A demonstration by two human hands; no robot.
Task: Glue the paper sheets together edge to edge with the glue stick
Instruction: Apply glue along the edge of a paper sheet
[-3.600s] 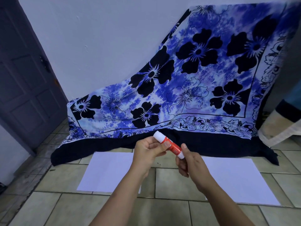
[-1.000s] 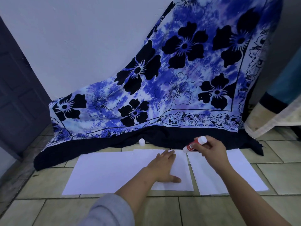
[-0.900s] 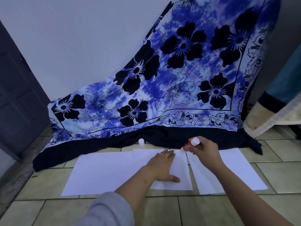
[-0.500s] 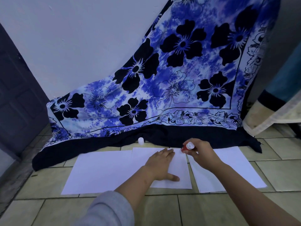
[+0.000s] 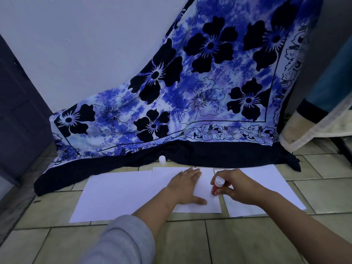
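Left hand (image 5: 187, 185) lay flat, fingers spread, on the middle paper sheet (image 5: 163, 178). Right hand (image 5: 238, 187) pinched the red glue stick (image 5: 216, 187) (white end up), tip down at that sheet's right edge, just beside the right sheet (image 5: 266, 181).

Dim, bluish, even light; soft shadows, wide-angle bending at edges.

The person wears a soft, light-grey fabric sleeve (image 5: 122, 239) on the left arm, bunched above the uncovered forearm. The left hand (image 5: 185, 187), right hand (image 5: 240, 187) and right forearm (image 5: 285, 216) are bare.
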